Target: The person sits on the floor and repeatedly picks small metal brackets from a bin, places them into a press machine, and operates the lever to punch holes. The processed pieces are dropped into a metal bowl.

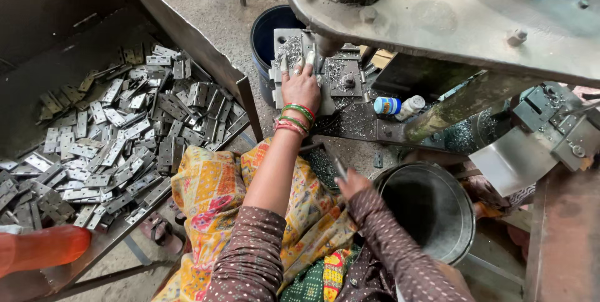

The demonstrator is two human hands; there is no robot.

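Right hand (pixel 352 183) at bucket rim (pixel 465 202); left hand (pixel 301 86) on die plate (pixel 289 52).

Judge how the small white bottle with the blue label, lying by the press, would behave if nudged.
The bottle lies on its side and looks round, so it would probably roll. It seems small and plastic, so likely light. Metal shavings around it might slow it.

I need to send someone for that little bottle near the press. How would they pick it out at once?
Start at the big grey press frame at the top. Below its edge, right of the left hand on the metal block, a small bottle lies on its side. Its blue label and white cap stand alone among grey steel.
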